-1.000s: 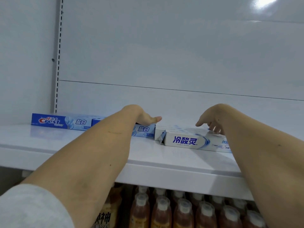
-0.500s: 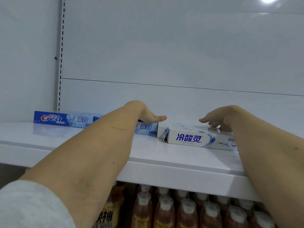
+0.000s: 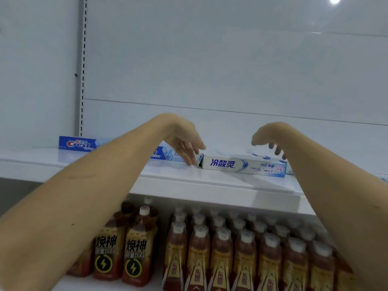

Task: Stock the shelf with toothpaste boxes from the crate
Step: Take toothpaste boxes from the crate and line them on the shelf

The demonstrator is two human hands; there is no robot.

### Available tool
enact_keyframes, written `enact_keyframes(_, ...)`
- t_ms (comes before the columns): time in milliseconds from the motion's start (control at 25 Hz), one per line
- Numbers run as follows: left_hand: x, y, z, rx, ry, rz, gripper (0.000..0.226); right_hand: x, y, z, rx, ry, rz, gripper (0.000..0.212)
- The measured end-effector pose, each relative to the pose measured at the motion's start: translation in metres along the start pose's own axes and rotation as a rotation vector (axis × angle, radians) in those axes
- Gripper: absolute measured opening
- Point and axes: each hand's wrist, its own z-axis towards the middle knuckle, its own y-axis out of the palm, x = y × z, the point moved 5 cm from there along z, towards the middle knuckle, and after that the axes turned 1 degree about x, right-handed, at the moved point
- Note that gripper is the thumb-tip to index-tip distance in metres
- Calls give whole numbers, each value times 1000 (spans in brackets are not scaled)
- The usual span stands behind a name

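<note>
A white toothpaste box (image 3: 241, 165) with blue Chinese lettering lies lengthwise on the white shelf (image 3: 189, 183). Left of it lie two blue Crest boxes, one at the far left (image 3: 77, 143) and one (image 3: 165, 154) partly behind my left arm. My left hand (image 3: 184, 143) hangs with fingers pointing down, fingertips at the white box's left end flap; whether they touch it is unclear. My right hand (image 3: 270, 139) hovers over the box's right end, fingers loosely spread, holding nothing. More white boxes behind are mostly hidden. The crate is out of view.
The shelf's back panel (image 3: 231, 70) is bare white metal with a slotted upright (image 3: 83, 66) at the left. Below the shelf stand several rows of brown drink bottles (image 3: 231, 255) and two bottles with yellow lightning labels (image 3: 117, 253).
Both hands have lifted off the boxes and drawn back toward me. The left hand's fingers now point down at the white box's left end. The view tilted down, showing more bottles.
</note>
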Motion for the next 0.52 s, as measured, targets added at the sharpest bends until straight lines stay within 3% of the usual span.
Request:
enact_keyframes(120,-7,13,-9,67,-41,-139,30,14,15,-13,-89,-13,-31,36)
enact_keyframes(240,-5,22,-11,78,-40,-243,21,20,28,-17,-98,20,-32,15)
enact_keyframes(400,-7,34,-11,113,-45,-357,13,30,32,-19,-24,59,113,28)
enact_keyframes(520,-14,28,-11,169,-15,-265,12,31,38,-16,-30,64,266,25)
